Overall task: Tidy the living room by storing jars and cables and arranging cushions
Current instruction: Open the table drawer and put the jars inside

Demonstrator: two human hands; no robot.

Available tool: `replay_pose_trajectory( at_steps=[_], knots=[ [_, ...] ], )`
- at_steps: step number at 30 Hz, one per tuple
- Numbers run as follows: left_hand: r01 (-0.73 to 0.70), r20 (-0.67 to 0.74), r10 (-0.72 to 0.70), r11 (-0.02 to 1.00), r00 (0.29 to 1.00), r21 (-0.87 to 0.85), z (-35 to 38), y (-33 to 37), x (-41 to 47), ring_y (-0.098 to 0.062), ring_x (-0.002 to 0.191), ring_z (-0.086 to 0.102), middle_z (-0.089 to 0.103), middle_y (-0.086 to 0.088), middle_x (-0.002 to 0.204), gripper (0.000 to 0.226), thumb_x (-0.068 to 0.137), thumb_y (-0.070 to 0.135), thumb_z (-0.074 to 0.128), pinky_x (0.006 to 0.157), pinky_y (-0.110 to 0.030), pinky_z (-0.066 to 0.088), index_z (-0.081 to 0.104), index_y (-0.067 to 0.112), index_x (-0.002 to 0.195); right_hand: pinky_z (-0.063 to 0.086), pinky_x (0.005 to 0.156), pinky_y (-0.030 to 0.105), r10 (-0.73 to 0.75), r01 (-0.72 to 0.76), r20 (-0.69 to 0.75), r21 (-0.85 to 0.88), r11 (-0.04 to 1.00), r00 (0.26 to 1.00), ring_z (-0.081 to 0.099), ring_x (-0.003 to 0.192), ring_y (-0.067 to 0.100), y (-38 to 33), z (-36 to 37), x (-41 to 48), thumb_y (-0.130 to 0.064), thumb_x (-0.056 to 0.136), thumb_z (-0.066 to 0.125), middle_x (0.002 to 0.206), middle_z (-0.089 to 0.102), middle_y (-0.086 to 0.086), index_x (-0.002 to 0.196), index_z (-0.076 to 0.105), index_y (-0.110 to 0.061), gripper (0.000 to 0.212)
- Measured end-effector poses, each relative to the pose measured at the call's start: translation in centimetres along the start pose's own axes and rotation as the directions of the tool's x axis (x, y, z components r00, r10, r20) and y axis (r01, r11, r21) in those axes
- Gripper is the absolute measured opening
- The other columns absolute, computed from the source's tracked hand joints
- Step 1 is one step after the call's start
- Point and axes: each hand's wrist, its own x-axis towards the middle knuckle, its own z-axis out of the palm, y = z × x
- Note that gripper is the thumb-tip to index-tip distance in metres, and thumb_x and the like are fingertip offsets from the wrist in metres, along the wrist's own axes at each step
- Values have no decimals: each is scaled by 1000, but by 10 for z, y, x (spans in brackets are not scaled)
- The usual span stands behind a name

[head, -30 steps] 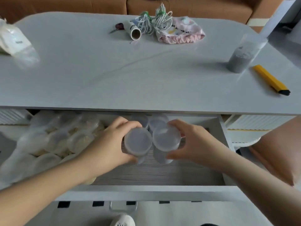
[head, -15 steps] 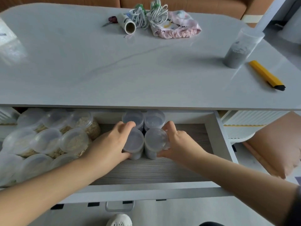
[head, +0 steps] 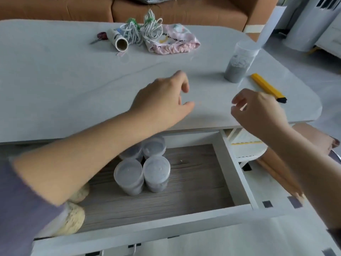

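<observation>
The open drawer [head: 230, 174] under the white table [head: 55, 80] holds several clear lidded jars of grey powder [head: 156, 174] standing together. One more grey-powder jar [head: 239, 61] stands on the tabletop at the right. Two bundles of white cable [head: 142, 30] lie at the table's far side. My left hand [head: 164, 100] hovers above the tabletop with loosely curled fingers, holding nothing. My right hand [head: 256, 109] hangs over the table's front right edge, fingers loosely curled and empty.
Jars of pale grain [head: 72, 218] sit at the drawer's left, mostly hidden by my left arm. A yellow utility knife [head: 267, 87], a cardboard tube [head: 118, 39], scissors [head: 99, 36] and pink cloth [head: 173, 41] lie on the table. A brown sofa [head: 184, 10] stands behind.
Both hands let go of the two front jars in the drawer and rose above the tabletop, moving toward the right. The jars stay standing in the drawer.
</observation>
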Motion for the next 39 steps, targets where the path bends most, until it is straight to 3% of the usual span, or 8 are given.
replay_pose_trajectory(
  at_steps=[4, 10, 16, 21, 25, 30, 35, 39],
  knots=[
    [-72, 18, 77, 981, 997, -183, 52, 44, 104, -24, 114, 50, 44, -7, 130, 67, 83, 36, 70, 95, -37, 45, 35, 14, 136, 34, 99, 46, 162, -183, -131, -169, 968, 978, 40, 125, 36, 41, 5, 44, -28, 84, 59, 135, 44, 14, 128, 51, -17, 46],
    [-43, -39, 36, 978, 999, -203, 108, 83, 190, -31, 131, 38, 25, -11, 148, 100, 79, 32, 73, 97, -39, 44, 6, 28, 153, 13, 113, 59, 412, -392, 70, -198, 898, 909, 4, 146, 39, 76, 23, 75, -44, 91, 43, 160, 6, 10, 148, 13, -33, 65],
    [-73, -20, 71, 988, 997, -133, 128, 87, 223, -31, 125, 42, 27, -9, 144, 75, 87, 40, 65, 97, -39, 44, 23, 32, 149, 33, 96, 43, 334, -329, -51, -357, 874, 941, 40, 124, 37, 77, 31, 78, -29, 96, 37, 133, 44, 17, 135, 41, -16, 41],
    [-62, -54, 55, 989, 997, -133, 115, 82, 220, -25, 101, 56, 38, -5, 129, 52, 85, 35, 65, 79, -34, 48, 41, 23, 131, 37, 82, 40, 360, -367, -75, -238, 899, 930, 43, 119, 38, 64, 19, 75, -9, 87, 48, 123, 46, 17, 123, 44, -11, 36],
    [-92, -52, 84, 983, 995, -162, 98, 74, 190, -21, 104, 52, 37, -4, 131, 66, 80, 36, 68, 85, -33, 49, 35, 18, 134, 35, 82, 38, 363, -350, 55, -167, 922, 930, 49, 114, 42, 49, 14, 52, -14, 92, 42, 125, 44, 19, 122, 40, -2, 32],
    [-106, 57, 113, 986, 992, -125, 61, 51, 128, -19, 120, 44, 32, -5, 137, 81, 76, 38, 73, 100, -31, 41, 34, 15, 143, 34, 69, 33, 284, -295, 210, 19, 955, 935, 49, 80, 29, 23, 4, 11, -25, 90, 47, 90, 51, 10, 102, 43, -4, 24],
    [-78, 107, 91, 989, 990, -125, 17, 26, 57, -9, 111, 45, 37, 3, 129, 70, 72, 39, 79, 91, -19, 39, 47, 18, 130, 48, 72, 38, 236, -305, 383, 129, 944, 893, 57, 79, 28, -6, -1, -33, -31, 88, 50, 88, 56, 4, 108, 48, -11, 28],
    [-105, 168, 120, 990, 979, -96, -18, 14, 2, -5, 106, 49, 47, 11, 121, 68, 69, 42, 81, 87, -18, 41, 51, 23, 126, 42, 46, 24, 138, -308, 607, 185, 933, 783, 59, 51, 16, -23, -3, -70, -24, 87, 51, 74, 62, 8, 106, 44, -16, 21]
  ],
)
